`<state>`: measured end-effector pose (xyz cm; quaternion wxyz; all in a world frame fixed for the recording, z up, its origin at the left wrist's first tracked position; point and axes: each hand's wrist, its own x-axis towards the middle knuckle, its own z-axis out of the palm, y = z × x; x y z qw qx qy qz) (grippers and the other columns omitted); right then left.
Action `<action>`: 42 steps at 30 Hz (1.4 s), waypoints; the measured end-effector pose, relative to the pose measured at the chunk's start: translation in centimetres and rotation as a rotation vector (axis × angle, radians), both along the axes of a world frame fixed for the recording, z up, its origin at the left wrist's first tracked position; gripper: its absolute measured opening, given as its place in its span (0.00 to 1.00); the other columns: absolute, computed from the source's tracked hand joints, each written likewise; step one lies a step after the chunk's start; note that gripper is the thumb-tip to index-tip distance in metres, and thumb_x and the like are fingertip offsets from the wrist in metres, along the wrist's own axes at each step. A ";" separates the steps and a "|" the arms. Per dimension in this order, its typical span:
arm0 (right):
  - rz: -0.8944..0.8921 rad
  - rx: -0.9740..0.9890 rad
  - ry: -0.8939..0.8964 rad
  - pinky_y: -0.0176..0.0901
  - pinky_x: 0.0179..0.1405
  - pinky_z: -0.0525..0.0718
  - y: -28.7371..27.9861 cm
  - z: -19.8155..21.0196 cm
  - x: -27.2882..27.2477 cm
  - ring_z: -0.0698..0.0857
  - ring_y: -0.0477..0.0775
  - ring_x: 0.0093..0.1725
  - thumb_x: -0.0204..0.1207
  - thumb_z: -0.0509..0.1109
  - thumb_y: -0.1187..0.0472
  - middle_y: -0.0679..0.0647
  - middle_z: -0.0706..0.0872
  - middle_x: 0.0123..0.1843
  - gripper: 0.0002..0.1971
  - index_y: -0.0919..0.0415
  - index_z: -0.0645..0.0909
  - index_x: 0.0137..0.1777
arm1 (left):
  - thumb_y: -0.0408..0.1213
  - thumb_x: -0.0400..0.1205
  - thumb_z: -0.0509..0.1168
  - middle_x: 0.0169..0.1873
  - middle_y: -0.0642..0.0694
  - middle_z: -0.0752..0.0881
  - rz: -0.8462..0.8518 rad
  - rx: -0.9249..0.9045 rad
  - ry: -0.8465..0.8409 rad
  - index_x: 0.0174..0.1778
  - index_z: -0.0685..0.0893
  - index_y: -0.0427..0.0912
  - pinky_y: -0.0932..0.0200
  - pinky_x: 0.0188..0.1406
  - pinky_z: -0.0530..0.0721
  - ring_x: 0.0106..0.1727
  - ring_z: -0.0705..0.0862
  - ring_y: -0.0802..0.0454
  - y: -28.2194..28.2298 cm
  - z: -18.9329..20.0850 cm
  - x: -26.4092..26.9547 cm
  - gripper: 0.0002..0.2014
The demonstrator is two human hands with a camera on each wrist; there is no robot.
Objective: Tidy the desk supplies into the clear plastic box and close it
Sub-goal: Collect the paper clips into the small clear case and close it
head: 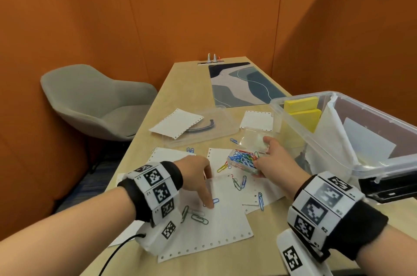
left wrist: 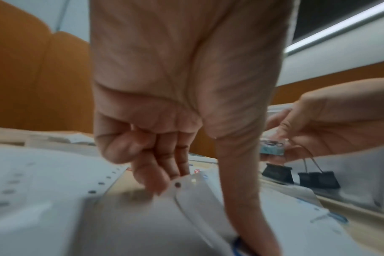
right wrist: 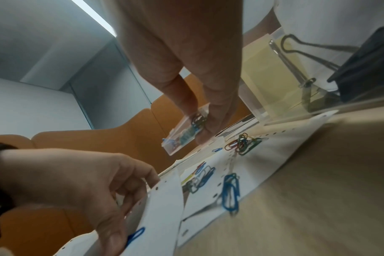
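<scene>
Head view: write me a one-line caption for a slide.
Left hand pinches a perforated sheet at its blue paper clip while the right hand holds a clear box of coloured paper clips.
</scene>
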<state>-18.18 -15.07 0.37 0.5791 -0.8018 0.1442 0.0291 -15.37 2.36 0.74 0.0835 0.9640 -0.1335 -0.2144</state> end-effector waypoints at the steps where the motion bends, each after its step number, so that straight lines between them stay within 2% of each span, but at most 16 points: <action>1: -0.007 -0.003 -0.004 0.60 0.59 0.84 0.0 0.0 0.0 0.82 0.60 0.57 0.75 0.61 0.75 0.52 0.78 0.49 0.35 0.57 0.54 0.80 | 0.45 0.62 0.82 0.40 0.55 0.78 0.017 -0.033 0.011 0.53 0.81 0.47 0.63 0.38 0.74 0.43 0.76 0.55 0.1 0.1 0.3 0.25; 3: -0.031 -0.017 -0.014 0.60 0.60 0.83 -0.1 -0.1 -0.1 0.82 0.62 0.60 0.75 0.60 0.74 0.59 0.74 0.66 0.35 0.56 0.54 0.81 | 0.43 0.62 0.82 0.32 0.56 0.80 0.065 -0.146 0.023 0.41 0.83 0.49 0.66 0.30 0.72 0.34 0.76 0.58 0.5 0.8 1.1 0.17; 4: -0.043 -0.026 -0.019 0.58 0.60 0.83 -0.2 0.0 -0.1 0.82 0.62 0.60 0.75 0.60 0.74 0.60 0.72 0.69 0.35 0.56 0.54 0.81 | 0.42 0.62 0.82 0.29 0.56 0.80 0.099 -0.213 0.021 0.35 0.83 0.49 0.67 0.28 0.71 0.32 0.75 0.59 0.8 1.3 1.5 0.14; 9: -0.067 -0.102 -0.053 0.53 0.62 0.81 -0.5 0.2 0.1 0.79 0.60 0.63 0.74 0.60 0.72 0.60 0.73 0.67 0.35 0.56 0.55 0.80 | 0.36 0.59 0.84 0.20 0.54 0.85 0.259 -0.483 -0.011 0.25 0.86 0.46 0.68 0.27 0.77 0.26 0.80 0.57 2.0 4.9 3.3 0.11; 14: -0.062 -0.119 -0.059 0.46 0.66 0.75 -0.6 0.5 0.0 0.74 0.58 0.70 0.76 0.61 0.71 0.60 0.67 0.76 0.35 0.55 0.53 0.81 | 0.36 0.64 0.81 0.30 0.49 0.87 0.285 -0.648 -0.218 0.33 0.88 0.43 0.61 0.36 0.79 0.33 0.81 0.55 2.7 8.5 4.3 0.08; 19: -0.045 -0.115 -0.064 0.38 0.54 0.71 -0.8 0.5 -0.3 0.74 0.54 0.66 0.77 0.60 0.71 0.59 0.67 0.76 0.35 0.54 0.53 0.81 | 0.35 0.76 0.72 0.35 0.45 0.82 0.549 -0.851 -0.510 0.40 0.83 0.41 0.65 0.25 0.75 0.27 0.74 0.55 5.1 9.1 7.4 0.04; 21: -0.047 -0.103 -0.066 0.39 0.51 0.73 -0.9 0.4 -0.4 0.74 0.53 0.59 0.76 0.60 0.72 0.58 0.69 0.75 0.35 0.53 0.53 0.81 | 0.33 0.78 0.70 0.36 0.42 0.82 0.723 -0.934 -0.494 0.45 0.83 0.38 0.67 0.20 0.80 0.22 0.78 0.56 6.3 7.8 8.6 0.04; 23: -0.045 -0.093 -0.065 0.39 0.47 0.74 -1.1 0.2 -0.4 0.74 0.50 0.55 0.77 0.60 0.72 0.59 0.71 0.73 0.35 0.53 0.53 0.81 | 0.32 0.79 0.69 0.33 0.41 0.81 0.825 -0.966 -0.392 0.59 0.81 0.29 0.68 0.19 0.83 0.15 0.80 0.59 7.4 5.8 9.2 0.15; 26: -0.047 -0.091 -0.062 0.38 0.43 0.79 -1.2 -0.1 -0.3 0.77 0.54 0.57 0.76 0.60 0.72 0.59 0.73 0.71 0.35 0.53 0.53 0.81 | 0.39 0.77 0.71 0.44 0.37 0.82 0.753 -0.668 -0.259 0.63 0.77 0.23 0.60 0.35 0.88 0.28 0.85 0.52 7.7 3.1 8.5 0.25; 29: -0.053 -0.112 -0.063 0.47 0.58 0.80 -1.2 -0.4 -0.1 0.77 0.58 0.65 0.75 0.60 0.72 0.60 0.72 0.72 0.35 0.54 0.53 0.81 | 0.48 0.75 0.71 0.56 0.42 0.84 0.425 -0.216 -0.315 0.64 0.79 0.35 0.59 0.47 0.82 0.47 0.84 0.48 6.3 1.7 6.2 0.26; 32: -0.049 -0.116 -0.063 0.48 0.65 0.77 -1.0 -0.5 0.1 0.75 0.59 0.69 0.75 0.60 0.72 0.60 0.70 0.74 0.36 0.55 0.53 0.81 | 0.51 0.77 0.68 0.62 0.48 0.83 0.143 -0.032 -0.193 0.63 0.82 0.47 0.62 0.56 0.75 0.57 0.80 0.53 4.4 0.5 4.5 0.20; 35: -0.047 -0.110 -0.066 0.53 0.68 0.77 -0.6 -0.7 0.0 0.74 0.59 0.70 0.74 0.61 0.72 0.61 0.69 0.74 0.36 0.55 0.54 0.81 | 0.52 0.73 0.72 0.65 0.48 0.80 0.140 0.057 -0.121 0.66 0.79 0.48 0.57 0.62 0.77 0.63 0.79 0.49 4.3 -0.4 4.1 0.27; 36: -0.049 -0.107 -0.070 0.55 0.68 0.78 -0.5 -0.8 0.0 0.75 0.59 0.69 0.73 0.61 0.73 0.61 0.70 0.74 0.37 0.55 0.54 0.81 | 0.52 0.71 0.74 0.65 0.47 0.80 0.164 0.068 -0.123 0.66 0.79 0.46 0.57 0.59 0.79 0.62 0.79 0.48 4.4 -0.3 4.1 0.28; 39: -0.048 -0.116 -0.078 0.55 0.67 0.78 -0.5 -1.0 -0.1 0.76 0.59 0.68 0.73 0.61 0.73 0.61 0.69 0.74 0.37 0.56 0.55 0.81 | 0.52 0.70 0.75 0.60 0.43 0.83 0.250 0.149 -0.075 0.62 0.81 0.37 0.64 0.34 0.80 0.48 0.80 0.49 5.1 0.1 3.6 0.29; 40: -0.046 -0.119 -0.079 0.55 0.68 0.77 -0.6 -1.1 0.0 0.75 0.59 0.69 0.73 0.61 0.72 0.60 0.69 0.75 0.36 0.56 0.54 0.81 | 0.53 0.70 0.75 0.57 0.42 0.84 0.279 0.169 -0.066 0.59 0.81 0.36 0.65 0.31 0.79 0.45 0.81 0.48 5.4 0.2 3.5 0.29; 42: -0.042 -0.126 -0.081 0.54 0.68 0.77 -0.7 -1.0 0.0 0.76 0.59 0.69 0.74 0.61 0.72 0.60 0.68 0.75 0.36 0.55 0.54 0.81 | 0.52 0.68 0.77 0.54 0.41 0.85 0.337 0.164 -0.042 0.57 0.80 0.35 0.60 0.35 0.85 0.46 0.84 0.46 5.9 0.4 3.1 0.30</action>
